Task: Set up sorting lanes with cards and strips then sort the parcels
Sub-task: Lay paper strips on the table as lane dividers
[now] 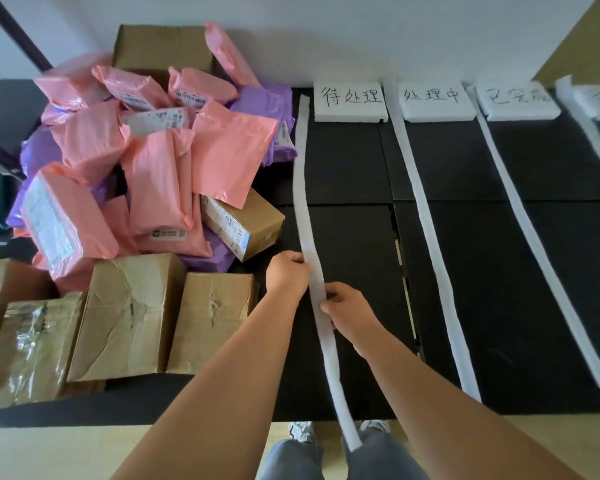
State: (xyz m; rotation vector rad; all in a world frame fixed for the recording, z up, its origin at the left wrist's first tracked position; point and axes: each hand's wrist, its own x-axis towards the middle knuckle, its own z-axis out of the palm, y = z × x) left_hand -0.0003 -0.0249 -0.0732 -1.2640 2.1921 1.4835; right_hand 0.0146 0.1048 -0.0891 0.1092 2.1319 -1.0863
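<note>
At twelve o'clock the first card (349,110) reads 待处理; the second card (437,110), toward one, reads 处理中; the third card (520,110) looks like 已完成, blurred; the white strip (305,202) lies at twelve, its near end hanging off the black table (499,271); left hand (286,271) and right hand (343,306) both pinch it; barcode-labelled parcels (153,161) are heaped at ten; brown boxes (132,313) sit at eight.

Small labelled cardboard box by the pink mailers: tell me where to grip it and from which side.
Grip the small cardboard box across its bare right end, coming from the black mat side: a pink mailer overlaps its left part.
</note>
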